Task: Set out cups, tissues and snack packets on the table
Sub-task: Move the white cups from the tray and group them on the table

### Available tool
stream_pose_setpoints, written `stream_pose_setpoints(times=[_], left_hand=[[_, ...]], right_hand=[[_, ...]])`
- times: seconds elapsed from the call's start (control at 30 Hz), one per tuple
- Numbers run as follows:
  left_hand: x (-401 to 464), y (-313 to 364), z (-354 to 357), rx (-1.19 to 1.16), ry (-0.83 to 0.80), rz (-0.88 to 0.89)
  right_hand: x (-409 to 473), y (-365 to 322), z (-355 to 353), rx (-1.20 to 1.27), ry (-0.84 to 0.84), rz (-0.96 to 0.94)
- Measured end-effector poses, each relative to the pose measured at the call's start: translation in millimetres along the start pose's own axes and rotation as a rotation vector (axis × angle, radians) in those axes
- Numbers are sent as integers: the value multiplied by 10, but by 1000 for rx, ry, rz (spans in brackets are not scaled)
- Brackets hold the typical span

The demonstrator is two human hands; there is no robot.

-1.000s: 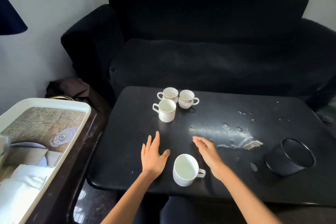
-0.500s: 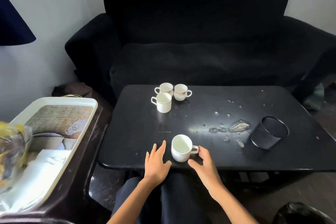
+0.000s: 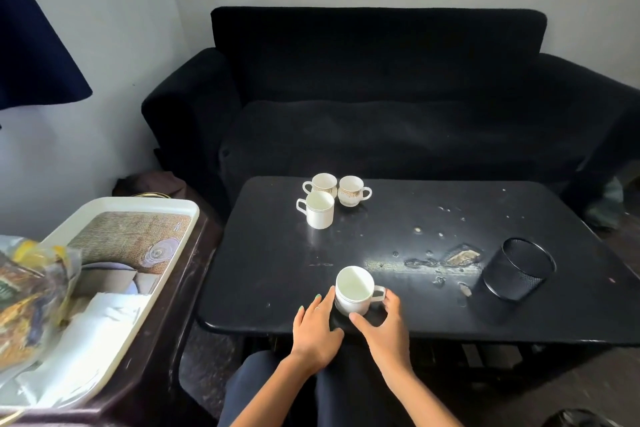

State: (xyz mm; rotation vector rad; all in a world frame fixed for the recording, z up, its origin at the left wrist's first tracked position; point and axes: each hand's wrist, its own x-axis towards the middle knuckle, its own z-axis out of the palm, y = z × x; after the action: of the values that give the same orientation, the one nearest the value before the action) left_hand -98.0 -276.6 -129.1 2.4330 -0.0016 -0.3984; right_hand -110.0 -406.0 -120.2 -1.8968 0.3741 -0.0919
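A white cup (image 3: 354,289) stands upright near the front edge of the black table (image 3: 270,263), handle to the right. My right hand (image 3: 384,328) holds it, thumb at its front base and fingers curled by the handle. My left hand (image 3: 316,329) lies flat with straight fingers touching the cup's left side. Three more cups stand together at the back: a plain white one (image 3: 318,211) and two patterned ones (image 3: 323,183) (image 3: 351,191). On the left, a white tray (image 3: 173,215) holds snack packets (image 3: 29,302) and white tissues (image 3: 90,326).
A black mesh pen holder (image 3: 517,269) lies on its side at the table's right. A worn, peeling patch (image 3: 446,258) marks the tabletop. A black sofa (image 3: 377,97) stands behind the table. The tray rests on a dark side stand (image 3: 145,374).
Both hands have closed in on the near cup: the right hand now wraps round its base and handle, and the left fingertips touch its side. The view has pulled back.
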Motion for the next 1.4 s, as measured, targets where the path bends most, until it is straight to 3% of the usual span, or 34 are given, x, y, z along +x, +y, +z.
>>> stream_pose_setpoints(times=[0.37,0.53,0.8,0.97,1.13,1.4], left_hand=[[336,113,-41,-14,-9,-21],[584,88,-184,-128,205,-63],[1117,55,-296,-168,417,-73],[1473,100,-334,-350,640,-204],[1731,117,-334,-277,720,-265],[1814,136,-278,-357,787,-325]], right_hand=[[342,-16,235,-82,256,-71],[562,-11,334,-79,325,-123],[1075,-32,566,-77,414,-169],[1429,-36,686,-92,446,-175],[1711,-42,750,-127,463,-181],[1927,-52,806,-180,469,-195]])
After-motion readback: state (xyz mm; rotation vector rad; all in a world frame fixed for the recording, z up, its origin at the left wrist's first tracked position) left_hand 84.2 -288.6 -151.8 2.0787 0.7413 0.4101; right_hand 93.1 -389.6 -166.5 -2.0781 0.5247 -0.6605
